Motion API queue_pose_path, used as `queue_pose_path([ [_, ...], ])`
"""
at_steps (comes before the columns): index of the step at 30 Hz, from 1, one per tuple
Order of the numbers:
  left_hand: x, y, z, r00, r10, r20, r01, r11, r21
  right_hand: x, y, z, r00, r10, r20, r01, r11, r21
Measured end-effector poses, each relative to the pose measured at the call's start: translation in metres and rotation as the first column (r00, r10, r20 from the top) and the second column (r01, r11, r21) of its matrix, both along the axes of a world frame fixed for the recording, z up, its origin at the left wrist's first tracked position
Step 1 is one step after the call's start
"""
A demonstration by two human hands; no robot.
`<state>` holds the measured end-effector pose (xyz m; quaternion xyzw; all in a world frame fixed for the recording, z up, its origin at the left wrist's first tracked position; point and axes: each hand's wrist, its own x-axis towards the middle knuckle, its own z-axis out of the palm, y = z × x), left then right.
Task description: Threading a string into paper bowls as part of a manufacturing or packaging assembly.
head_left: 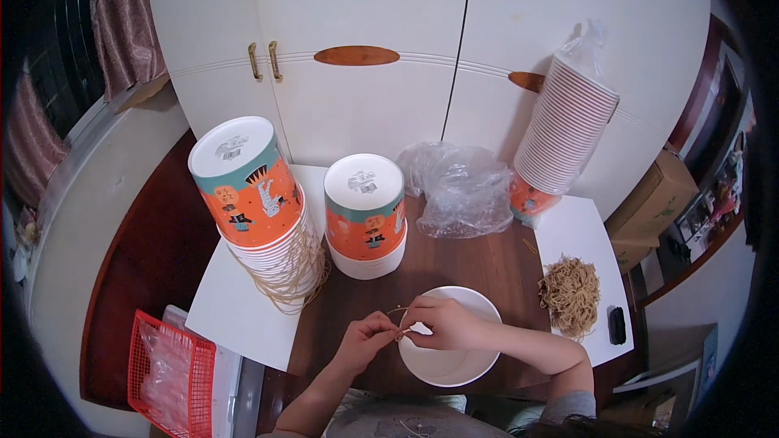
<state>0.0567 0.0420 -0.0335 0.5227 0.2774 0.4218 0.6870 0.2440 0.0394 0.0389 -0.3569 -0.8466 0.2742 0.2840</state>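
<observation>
My left hand [365, 341] and my right hand [446, 324] meet above the near edge of the table. Both are closed in a pinch on a thin tan strand [396, 310], part of which curves up between the fingers. The strand's ends are too small to make out. Partly under my right hand stands a white paper bucket [449, 371] with its open mouth up. A tall stack of upturned paper buckets [247, 195], orange and teal, stands at left with many tan strands [292, 276] draped over it. A shorter upturned stack [365, 223] is beside it.
A heap of tan strands [570, 296] lies at right, next to a small black object [617, 326]. Crumpled clear plastic [458, 195] sits behind the bucket. A bagged bucket stack [564, 126] leans at the back right. A red basket [201, 381] stands at lower left.
</observation>
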Motion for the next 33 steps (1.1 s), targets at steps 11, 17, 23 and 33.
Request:
queue_pose_path([
  [11,0.000,0.000,0.000,0.999,0.025,-0.036,-0.024,1.000,0.019,-0.001,0.001,0.006,0.995,0.033,0.090,-0.036,0.999,0.036],
  [17,0.000,0.000,-0.001,0.998,0.044,-0.055,-0.045,0.999,-0.004,-0.001,0.001,0.003,0.998,0.039,0.055,-0.042,0.997,0.062],
  [23,0.001,-0.001,0.003,0.993,0.082,-0.090,-0.080,0.996,0.031,-0.001,0.000,0.012,1.000,-0.008,0.004,0.009,0.996,-0.086],
  [33,0.000,-0.001,0.004,0.990,0.082,-0.119,-0.080,0.997,0.023,-0.002,0.003,0.004,1.000,-0.007,0.021,0.007,1.000,-0.008],
])
